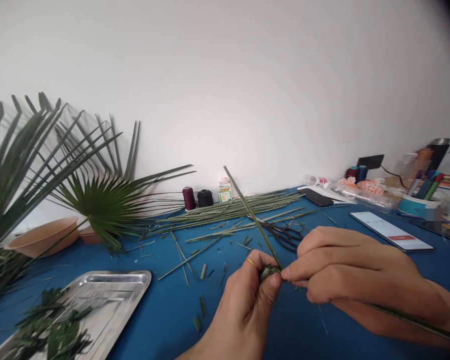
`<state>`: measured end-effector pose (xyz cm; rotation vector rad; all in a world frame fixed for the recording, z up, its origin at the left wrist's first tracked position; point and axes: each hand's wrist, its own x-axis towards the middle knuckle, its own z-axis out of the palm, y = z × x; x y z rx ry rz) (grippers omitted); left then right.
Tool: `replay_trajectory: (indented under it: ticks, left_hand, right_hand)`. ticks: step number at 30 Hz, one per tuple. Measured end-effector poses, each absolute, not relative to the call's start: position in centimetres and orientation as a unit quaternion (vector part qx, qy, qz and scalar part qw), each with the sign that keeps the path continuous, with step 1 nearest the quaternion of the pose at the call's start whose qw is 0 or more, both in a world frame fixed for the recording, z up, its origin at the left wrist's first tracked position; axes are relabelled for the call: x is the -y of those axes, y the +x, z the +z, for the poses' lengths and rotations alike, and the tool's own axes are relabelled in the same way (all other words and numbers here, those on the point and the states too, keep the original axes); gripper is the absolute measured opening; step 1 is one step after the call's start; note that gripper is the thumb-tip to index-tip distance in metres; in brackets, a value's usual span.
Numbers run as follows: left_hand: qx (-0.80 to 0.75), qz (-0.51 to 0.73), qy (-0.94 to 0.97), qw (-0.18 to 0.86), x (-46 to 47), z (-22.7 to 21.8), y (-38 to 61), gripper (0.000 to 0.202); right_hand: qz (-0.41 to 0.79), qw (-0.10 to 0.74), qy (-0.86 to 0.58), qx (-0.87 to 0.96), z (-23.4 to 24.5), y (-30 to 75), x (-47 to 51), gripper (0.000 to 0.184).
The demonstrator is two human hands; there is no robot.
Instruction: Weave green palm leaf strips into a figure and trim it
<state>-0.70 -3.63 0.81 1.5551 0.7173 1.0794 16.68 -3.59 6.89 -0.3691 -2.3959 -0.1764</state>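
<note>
Between the thumb and fingers of my left hand (243, 305) is a small folded piece of green palm leaf (269, 273). A long narrow leaf strip (247, 207) rises from it, slanting up and to the left. My right hand (345, 270) is closed at the piece's right side, fingertips pinched close to my left thumb. A second strip (405, 316) runs out beneath my right hand toward the lower right. Just behind the hands, black-handled scissors (283, 235) lie on the blue table (165, 310). How the strips are folded inside my grip is hidden.
Cut leaf strips (228, 212) lie along the wall. A metal tray (131, 285) with leaf pieces stands lower left, near a pinkish bowl (47, 237) and palm fronds (105, 200). Thread spools (189, 198) stand at the back; a phone (392, 231) and pen holder (418, 206) are right.
</note>
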Motion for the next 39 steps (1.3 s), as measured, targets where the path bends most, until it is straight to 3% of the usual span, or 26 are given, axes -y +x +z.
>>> replay_trajectory:
  ticks: [6, 9, 14, 18, 28, 39]
  left_hand:
    - [-0.239, 0.426, 0.563, 0.667, 3.5, 0.7, -0.5, 0.019]
    - [-0.201, 0.423, 0.500, 0.729, 3.4, 0.8, -0.3, 0.018]
    - [-0.203, 0.420, 0.490, 0.736, 3.6, 1.0, -0.1, 0.016]
    - [-0.220, 0.410, 0.525, 0.713, 3.5, 1.1, -0.2, 0.018]
    - [-0.223, 0.421, 0.547, 0.688, 3.6, 1.2, -0.4, 0.016]
    - [-0.311, 0.440, 0.597, 0.594, 3.6, 0.9, -0.4, 0.021]
  right_hand:
    - [-0.119, 0.327, -0.130, 0.928, 7.2, 16.7, 3.9, 0.036]
    - [-0.141, 0.324, -0.131, 0.926, 7.2, 16.7, 4.0, 0.037]
    - [-0.132, 0.306, -0.129, 0.934, 7.0, 16.8, 3.8, 0.030]
    - [-0.034, 0.329, -0.174, 0.928, 6.4, 16.8, 3.5, 0.012]
    - [0.214, 0.346, -0.451, 0.794, 6.8, 15.2, 3.5, 0.004]
    - [0.413, 0.292, -0.506, 0.698, 7.5, 14.1, 2.8, 0.006]
